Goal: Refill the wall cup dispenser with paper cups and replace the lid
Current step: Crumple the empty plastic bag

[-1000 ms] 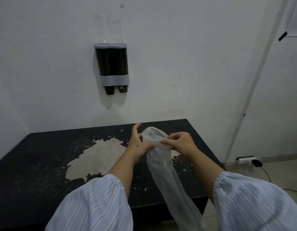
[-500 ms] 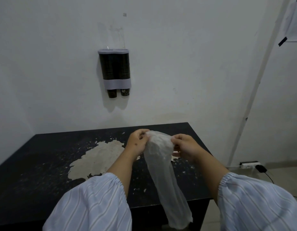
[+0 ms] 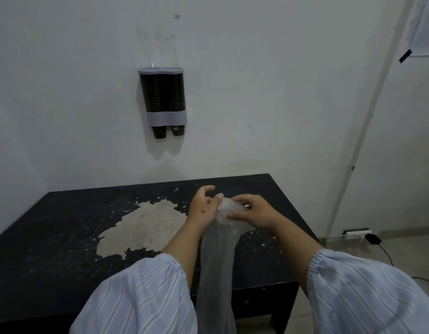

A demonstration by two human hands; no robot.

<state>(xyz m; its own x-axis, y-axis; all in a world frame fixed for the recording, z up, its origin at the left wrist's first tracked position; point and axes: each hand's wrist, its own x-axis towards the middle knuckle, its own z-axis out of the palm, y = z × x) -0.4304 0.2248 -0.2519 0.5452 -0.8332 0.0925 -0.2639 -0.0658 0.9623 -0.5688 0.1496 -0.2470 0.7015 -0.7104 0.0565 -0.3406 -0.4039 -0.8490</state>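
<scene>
A wall cup dispenser [image 3: 164, 119] with two clear tubes hangs on the white wall, filled with dark paper cups [image 3: 162, 92]. Its grey lid [image 3: 160, 70] sits on top, and two cup bottoms poke out below the grey band. Over the black table, my left hand [image 3: 203, 209] and my right hand [image 3: 253, 212] bunch up the top of a long, empty clear plastic sleeve [image 3: 217, 266]. The sleeve hangs down between my forearms past the table's front edge.
The black table [image 3: 64, 237] has a large worn pale patch [image 3: 146, 227] left of my hands. A white conduit [image 3: 367, 116] runs down the wall on the right. A power strip with a black plug and cable [image 3: 358, 233] lies on the floor at right.
Both hands have gathered more of the plastic sleeve, pulling it up so less hangs down. The view has tilted, so the dispenser sits lower in frame.
</scene>
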